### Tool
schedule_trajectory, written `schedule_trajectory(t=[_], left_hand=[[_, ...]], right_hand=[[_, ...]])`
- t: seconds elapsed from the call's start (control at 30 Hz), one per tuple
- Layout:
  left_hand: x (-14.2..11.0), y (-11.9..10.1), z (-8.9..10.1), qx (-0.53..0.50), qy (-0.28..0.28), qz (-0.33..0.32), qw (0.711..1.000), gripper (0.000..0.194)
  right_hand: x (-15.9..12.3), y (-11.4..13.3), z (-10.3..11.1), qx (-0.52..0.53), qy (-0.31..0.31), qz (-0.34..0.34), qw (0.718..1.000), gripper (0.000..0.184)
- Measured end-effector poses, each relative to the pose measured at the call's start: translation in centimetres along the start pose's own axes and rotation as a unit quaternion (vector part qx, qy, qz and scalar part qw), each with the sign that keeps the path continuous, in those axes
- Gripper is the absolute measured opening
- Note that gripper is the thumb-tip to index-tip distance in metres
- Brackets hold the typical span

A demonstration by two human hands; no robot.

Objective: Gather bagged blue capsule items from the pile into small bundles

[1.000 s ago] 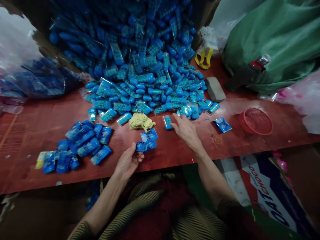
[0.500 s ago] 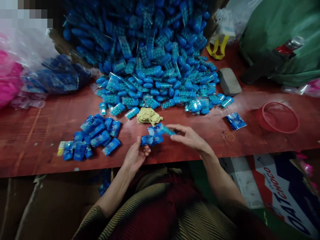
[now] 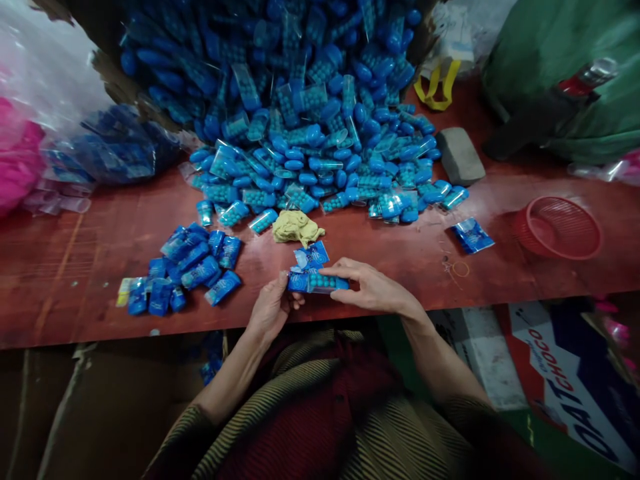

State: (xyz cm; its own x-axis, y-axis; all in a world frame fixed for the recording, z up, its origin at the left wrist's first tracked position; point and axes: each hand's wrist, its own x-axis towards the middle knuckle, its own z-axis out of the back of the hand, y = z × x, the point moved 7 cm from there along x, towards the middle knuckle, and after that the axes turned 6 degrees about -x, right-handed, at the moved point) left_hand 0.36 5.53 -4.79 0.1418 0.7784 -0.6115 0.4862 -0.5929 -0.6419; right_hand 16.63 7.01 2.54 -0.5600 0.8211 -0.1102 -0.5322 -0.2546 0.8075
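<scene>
My left hand (image 3: pixel 271 305) is closed on a small blue printed wrapper (image 3: pixel 299 282), thumb on its near end. My right hand (image 3: pixel 367 285) grips a clear tube of blue balls with a blue cap (image 3: pixel 325 283), lying level. The tube's left end meets the wrapper; whether it is inside the wrapper's mouth I cannot tell. Just behind lies another blue wrapper (image 3: pixel 315 253), with a crumpled yellowish lump (image 3: pixel 296 227) beyond it. To the left is a small heap of blue wrapped tubes (image 3: pixel 193 261).
A large pile of capped tubes (image 3: pixel 305 157) spills from a box at the back. On the right are a grey block (image 3: pixel 460 156), a stack of blue wrappers (image 3: pixel 472 236) and a red basket (image 3: pixel 559 230). A bag of blue wrappers (image 3: pixel 120 150) sits at left.
My right hand has brought the tube down and slightly left, against the wrapper in my left hand. The left hand has barely shifted.
</scene>
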Motion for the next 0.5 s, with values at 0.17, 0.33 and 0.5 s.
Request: schedule_trajectory(t=[0.17, 0.33, 0.5], left_hand=[[0.0, -0.2, 0.2, 0.004, 0.005, -0.020, 1.000, 0.042], [0.0, -0.2, 0.5, -0.013, 0.009, -0.028, 0.999, 0.040], [-0.3, -0.6, 0.6, -0.019, 0.009, -0.052, 0.998, 0.040]], right_hand=[[-0.4, 0.3, -0.3, -0.052, -0.035, -0.021, 0.998, 0.041], [-0.6, 0.8, -0.5, -0.089, -0.066, -0.028, 0.993, 0.040], [-0.9, 1.3, -0.4, -0.113, -0.102, -0.037, 0.988, 0.039]])
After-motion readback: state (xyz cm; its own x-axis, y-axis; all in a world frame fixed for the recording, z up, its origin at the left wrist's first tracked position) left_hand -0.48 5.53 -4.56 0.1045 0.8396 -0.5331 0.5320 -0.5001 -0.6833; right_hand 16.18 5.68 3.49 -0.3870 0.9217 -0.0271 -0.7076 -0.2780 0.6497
